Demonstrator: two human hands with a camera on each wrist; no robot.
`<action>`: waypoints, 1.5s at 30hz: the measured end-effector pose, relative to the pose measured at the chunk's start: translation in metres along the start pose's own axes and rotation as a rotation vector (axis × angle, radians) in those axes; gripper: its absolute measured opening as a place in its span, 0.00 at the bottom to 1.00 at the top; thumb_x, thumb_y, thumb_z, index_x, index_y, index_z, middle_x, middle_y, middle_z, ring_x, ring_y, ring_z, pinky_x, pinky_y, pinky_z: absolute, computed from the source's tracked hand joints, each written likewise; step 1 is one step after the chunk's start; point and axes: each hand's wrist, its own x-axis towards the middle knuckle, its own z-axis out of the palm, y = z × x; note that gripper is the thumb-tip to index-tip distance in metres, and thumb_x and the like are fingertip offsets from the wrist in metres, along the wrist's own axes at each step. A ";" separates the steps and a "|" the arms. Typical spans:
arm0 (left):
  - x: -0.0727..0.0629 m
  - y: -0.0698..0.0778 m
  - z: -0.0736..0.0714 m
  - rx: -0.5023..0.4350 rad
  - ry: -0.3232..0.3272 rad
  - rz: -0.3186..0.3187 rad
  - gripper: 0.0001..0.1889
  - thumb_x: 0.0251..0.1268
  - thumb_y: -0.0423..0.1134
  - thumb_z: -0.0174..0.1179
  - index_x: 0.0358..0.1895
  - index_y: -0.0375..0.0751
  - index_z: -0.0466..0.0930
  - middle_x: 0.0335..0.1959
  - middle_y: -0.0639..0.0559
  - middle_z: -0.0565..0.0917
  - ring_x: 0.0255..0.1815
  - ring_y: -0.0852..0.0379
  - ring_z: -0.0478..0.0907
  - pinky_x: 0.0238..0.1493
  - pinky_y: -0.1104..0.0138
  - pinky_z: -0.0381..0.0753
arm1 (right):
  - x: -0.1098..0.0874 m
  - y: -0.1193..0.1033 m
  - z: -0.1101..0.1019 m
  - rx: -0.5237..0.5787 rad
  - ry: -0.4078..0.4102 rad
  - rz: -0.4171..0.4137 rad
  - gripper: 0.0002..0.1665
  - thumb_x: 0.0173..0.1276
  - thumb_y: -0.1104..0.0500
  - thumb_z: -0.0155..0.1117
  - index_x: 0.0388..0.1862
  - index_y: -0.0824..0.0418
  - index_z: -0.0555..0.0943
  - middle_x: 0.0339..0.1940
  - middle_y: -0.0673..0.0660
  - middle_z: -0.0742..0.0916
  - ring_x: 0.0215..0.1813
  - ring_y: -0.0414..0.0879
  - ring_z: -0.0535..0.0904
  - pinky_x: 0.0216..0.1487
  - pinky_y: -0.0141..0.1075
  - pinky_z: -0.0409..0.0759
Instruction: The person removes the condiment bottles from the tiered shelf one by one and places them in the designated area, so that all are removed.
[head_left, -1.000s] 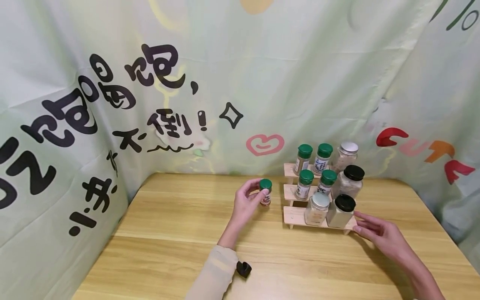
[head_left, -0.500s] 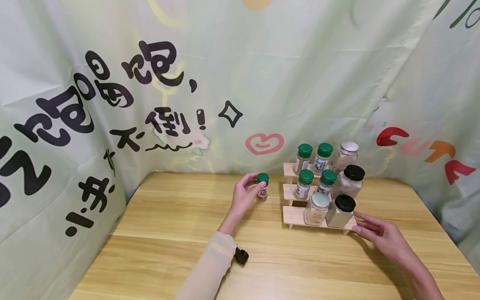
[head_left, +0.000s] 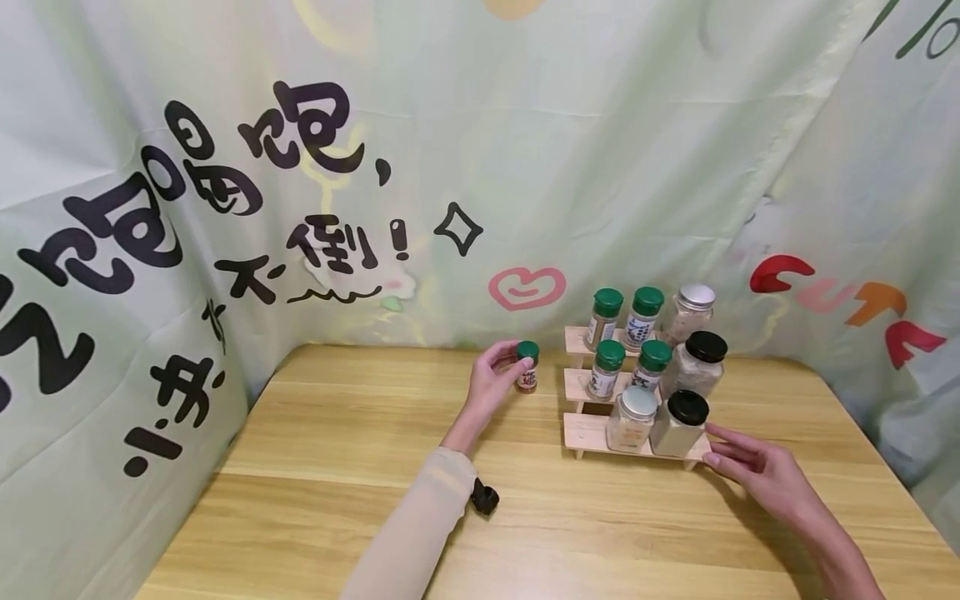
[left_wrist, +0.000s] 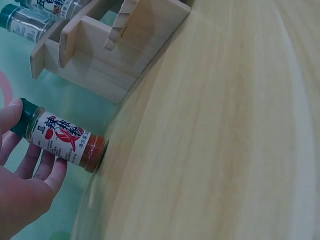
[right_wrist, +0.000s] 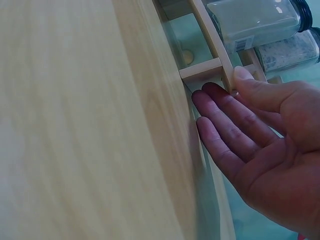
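Observation:
My left hand (head_left: pixel 489 390) pinches a small spice jar (head_left: pixel 528 380) by its green lid, left of the tiered wooden spice rack (head_left: pixel 582 430). In the left wrist view the jar (left_wrist: pixel 60 134) shows a white label with red chillies and red powder inside; its base is right at the tabletop. My right hand (head_left: pixel 772 477) holds the right end of the rack's lowest shelf, thumb in front and index finger behind. The right wrist view shows the thumb (right_wrist: pixel 243 73) on the shelf corner, the other fingers extended below.
On the rack stand several green-lidded spice jars (head_left: pixel 604 375), two black-lidded jars (head_left: pixel 678 435) and two silver-lidded jars (head_left: pixel 632 427). A black wrist device (head_left: pixel 485 497) sits by the left sleeve. A printed curtain (head_left: pixel 420 150) hangs behind the wooden table (head_left: pixel 337 467).
My left hand has carried the jar a little farther back on the table, toward the curtain. My right hand keeps its place at the rack.

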 end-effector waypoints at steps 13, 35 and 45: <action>0.003 0.001 -0.004 0.029 0.011 -0.035 0.20 0.65 0.32 0.70 0.60 0.36 0.82 0.56 0.41 0.85 0.59 0.42 0.81 0.62 0.62 0.81 | 0.000 0.000 0.000 0.011 0.003 -0.002 0.32 0.72 0.60 0.70 0.68 0.77 0.73 0.53 0.71 0.87 0.46 0.26 0.82 0.43 0.16 0.77; -0.009 0.014 -0.016 0.016 0.012 0.077 0.25 0.65 0.29 0.69 0.65 0.28 0.75 0.62 0.31 0.78 0.66 0.34 0.73 0.66 0.50 0.78 | 0.000 0.002 0.000 0.033 0.002 -0.016 0.32 0.72 0.60 0.70 0.68 0.75 0.74 0.50 0.51 0.90 0.45 0.28 0.84 0.43 0.17 0.78; -0.030 0.044 -0.013 -0.029 0.097 0.187 0.23 0.65 0.23 0.66 0.62 0.22 0.75 0.62 0.28 0.77 0.66 0.31 0.71 0.68 0.35 0.68 | -0.001 0.000 -0.001 0.018 -0.002 -0.003 0.33 0.73 0.58 0.70 0.69 0.76 0.73 0.52 0.69 0.88 0.45 0.27 0.83 0.43 0.16 0.76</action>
